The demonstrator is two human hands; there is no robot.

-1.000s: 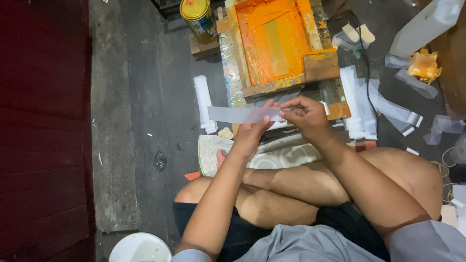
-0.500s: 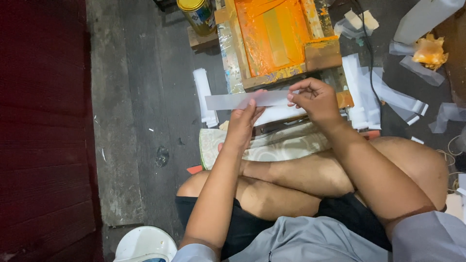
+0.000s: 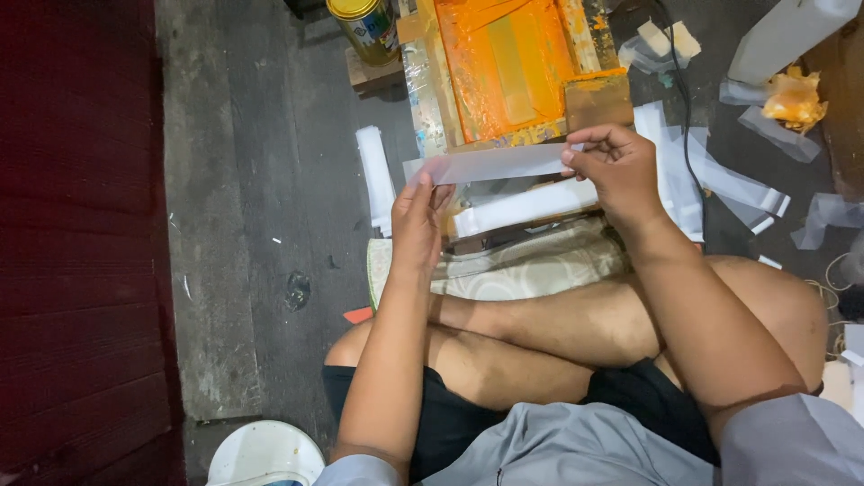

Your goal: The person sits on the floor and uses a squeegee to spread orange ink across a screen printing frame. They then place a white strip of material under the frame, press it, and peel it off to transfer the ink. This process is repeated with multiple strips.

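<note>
A long translucent plastic strip (image 3: 495, 164) is stretched level between both hands, above my crossed legs. My left hand (image 3: 416, 216) pinches its left end with thumb and fingers. My right hand (image 3: 619, 169) grips the right end. Just beyond the strip lies a wooden printing frame (image 3: 504, 67) coated in orange ink. A white strip (image 3: 522, 205) lies flat under my hands, near a patterned cloth (image 3: 531, 261).
A yellow-lidded tin (image 3: 364, 27) stands on a wooden block at the top. Several plastic strips (image 3: 711, 175) are scattered right, with a black cable (image 3: 677, 81) and an orange-stained rag (image 3: 792, 97). A white strip stack (image 3: 376, 175) lies left. A white bucket (image 3: 265, 454) sits bottom left by dark red wall (image 3: 76, 243).
Both hands moved apart, and the strip that was bunched between them is now pulled out straight. The view shifted slightly closer to the frame.
</note>
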